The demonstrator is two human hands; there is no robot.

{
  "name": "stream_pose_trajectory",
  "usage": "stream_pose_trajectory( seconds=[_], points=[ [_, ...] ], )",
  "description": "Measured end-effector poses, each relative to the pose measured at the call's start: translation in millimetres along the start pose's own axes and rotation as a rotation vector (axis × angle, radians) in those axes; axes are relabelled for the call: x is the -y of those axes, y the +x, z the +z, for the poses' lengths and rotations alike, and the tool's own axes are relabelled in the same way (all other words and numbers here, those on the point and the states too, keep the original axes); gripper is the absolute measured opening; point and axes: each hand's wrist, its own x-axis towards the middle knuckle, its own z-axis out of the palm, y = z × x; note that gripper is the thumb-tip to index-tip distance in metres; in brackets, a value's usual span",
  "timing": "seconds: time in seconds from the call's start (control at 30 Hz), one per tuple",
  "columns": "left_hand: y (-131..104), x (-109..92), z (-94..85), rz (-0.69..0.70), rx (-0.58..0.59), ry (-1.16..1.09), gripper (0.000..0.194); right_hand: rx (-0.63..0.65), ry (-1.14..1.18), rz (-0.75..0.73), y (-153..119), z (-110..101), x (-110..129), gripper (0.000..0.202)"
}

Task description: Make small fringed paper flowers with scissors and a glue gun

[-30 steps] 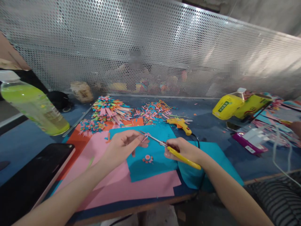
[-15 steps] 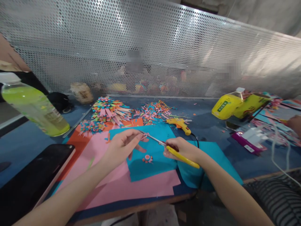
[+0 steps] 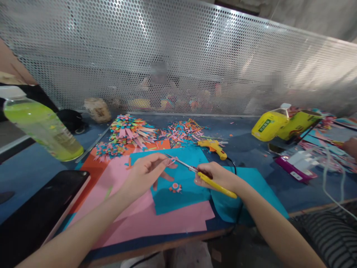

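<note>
At mid-frame, a pink paper strip (image 3: pixel 173 160) is pinched between the thumb and finger of the left hand (image 3: pixel 150 168), its end left jutting, likely so blades can reach it. Right of centre, the right hand (image 3: pixel 216 175) has its fingers closed around the yellow-handled scissors (image 3: pixel 219 187), tips aimed upper left; contact with the strip is unclear. Just below, 1 small paper flower (image 3: pixel 175 187) lies on a blue sheet (image 3: pixel 184 204), perhaps for easy reach. Above right, the glue gun (image 3: pixel 213 146) lies grip toward lower right, presumably for handy pickup.
</note>
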Motion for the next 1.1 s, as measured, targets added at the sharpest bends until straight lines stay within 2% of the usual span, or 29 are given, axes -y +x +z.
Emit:
stream_pose_trajectory(
  seconds=[0.43, 0.83, 1.1],
  points=[
    [1.8, 2.0, -2.3, 0.038, -0.056, 0.055, 0.024, 0.022, 0.001, 0.011, -0.9, -1.9, 2.5, 0.041],
    [4.9, 0.4, -3.1, 0.048, -0.114, -0.036, 0.021, 0.013, -0.013, -0.003, -0.8, -2.7, 3.7, 0.042],
    [5.6, 4.1, -4.2, 0.066, -0.156, -0.008, 0.022, 0.008, -0.052, -0.002, -1.5, -2.2, 2.9, 0.044]
  ],
)
